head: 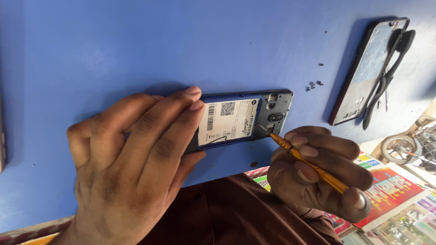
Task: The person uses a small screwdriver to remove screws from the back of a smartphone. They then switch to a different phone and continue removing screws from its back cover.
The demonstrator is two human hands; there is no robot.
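Nearest the camera, the left hand (131,168) lies flat over the left end of an opened phone (245,118), fingers straight and pressed together, the fingertips (195,97) resting on the phone's upper edge and on the white battery label. It is not curled round anything; it pins the phone down on the blue table (113,50).

To the right of it, at about the same nearness, the right hand (318,177) is closed round a thin orange screwdriver (309,165), thumb and fingers pinching the shaft. The shaft slants up and to the left from this hand, and its metal tip (265,130) sits at the phone's lower right part, just below the camera module; whether it actually touches a screw is too small to tell.

The phone lies just beyond both hands, its long axis running left to right, tilted slightly upward toward the right. Its left end is under the left hand, its right end is open to the right hand, so the right hand is the nearer one to the exposed circuit area.

Farther off, beyond and right of the right hand, a few tiny dark screws (313,84) lie loose on the table. Farther still, a separate phone frame (370,68) lies slanted, with black pliers (386,79) resting across it.
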